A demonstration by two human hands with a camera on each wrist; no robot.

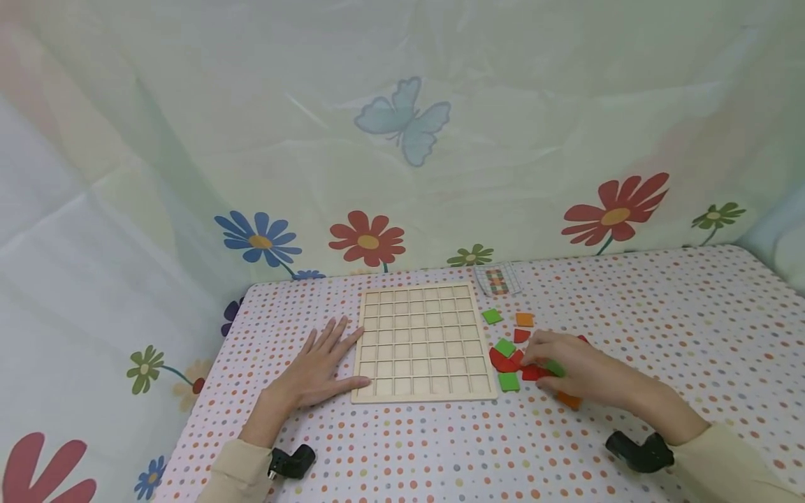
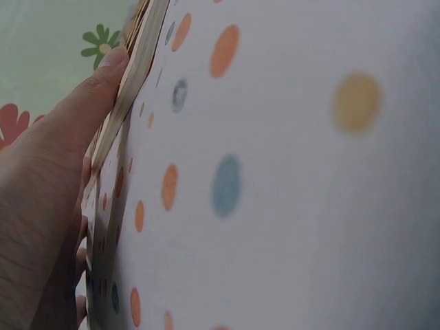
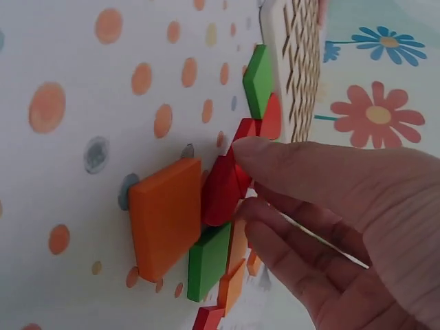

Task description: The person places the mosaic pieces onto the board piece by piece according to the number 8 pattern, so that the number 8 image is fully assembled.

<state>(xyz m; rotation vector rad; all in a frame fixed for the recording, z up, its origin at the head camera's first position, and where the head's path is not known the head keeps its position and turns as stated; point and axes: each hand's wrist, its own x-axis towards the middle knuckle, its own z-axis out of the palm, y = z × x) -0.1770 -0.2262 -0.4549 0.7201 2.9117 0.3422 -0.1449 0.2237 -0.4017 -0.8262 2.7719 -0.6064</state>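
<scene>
A pale wooden grid board (image 1: 423,344) lies flat on the table, its square cells bare. My left hand (image 1: 322,363) rests at the board's left side with fingers spread; in the left wrist view its thumb (image 2: 103,79) touches the board's edge. To the right of the board, my right hand (image 1: 575,367) is over a cluster of red, green and orange flat pieces. Its thumb and fingers are bent and apart, close around red pieces (image 3: 223,189). A green piece (image 3: 210,261) and an orange square (image 3: 165,220) lie beside them. Fingertip contact with the red pieces is unclear.
A small printed pattern card (image 1: 497,279) lies beyond the board's top right corner. Loose green pieces (image 1: 509,381) and an orange piece (image 1: 525,319) lie near the board's right edge. The dotted tablecloth (image 1: 402,454) meets a flowered curtain (image 1: 503,154) behind.
</scene>
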